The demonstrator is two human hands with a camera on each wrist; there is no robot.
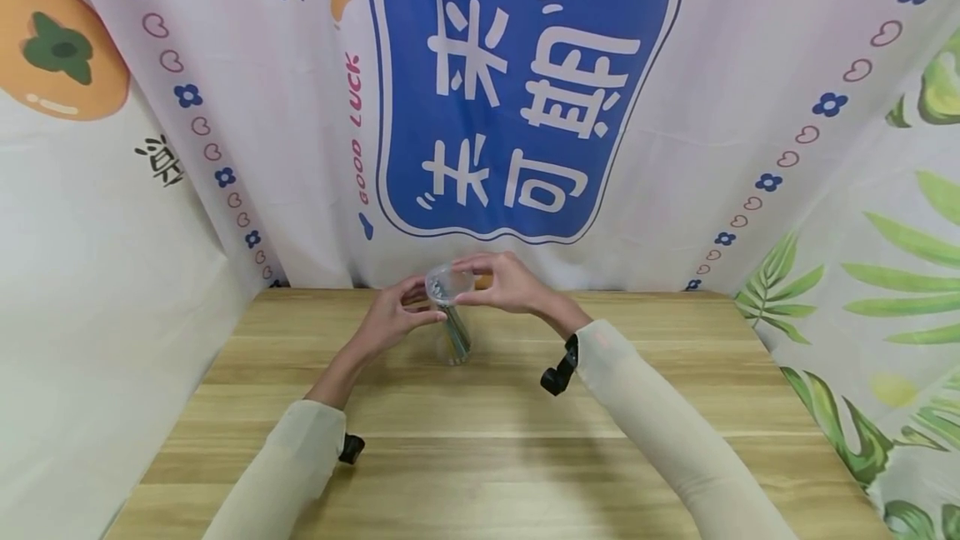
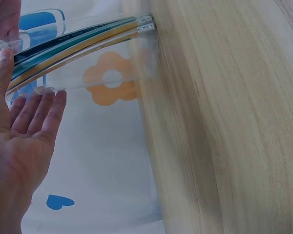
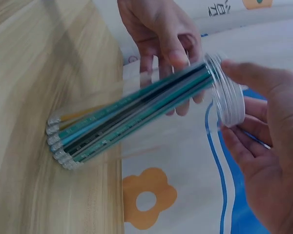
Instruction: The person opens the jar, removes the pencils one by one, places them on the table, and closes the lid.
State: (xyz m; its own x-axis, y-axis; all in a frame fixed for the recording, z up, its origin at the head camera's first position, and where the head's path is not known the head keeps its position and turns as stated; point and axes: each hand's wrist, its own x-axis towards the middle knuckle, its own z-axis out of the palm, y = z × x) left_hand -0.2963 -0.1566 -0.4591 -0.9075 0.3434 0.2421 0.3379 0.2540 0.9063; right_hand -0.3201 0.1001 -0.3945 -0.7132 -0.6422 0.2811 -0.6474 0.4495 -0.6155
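A tall clear plastic jar (image 1: 459, 354) stands near the far edge of the table, with several green, yellow and dark pencils (image 3: 132, 114) leaning inside it, their silvery ends at the bottom. My left hand (image 1: 393, 315) holds the jar near its top, thumb on one side and fingers on the other. On the jar's mouth sits a clear round lid (image 3: 232, 105). My right hand (image 1: 504, 282) grips that lid by its rim between thumb and fingers. Whether the lid is screwed tight or loose, I cannot tell.
The wood-grain table (image 1: 465, 457) extends toward me from the jar. Right behind its far edge hangs a printed white cloth (image 1: 315, 215), and more cloth hangs at both sides. A black wrist camera (image 1: 558, 375) is strapped to my right wrist.
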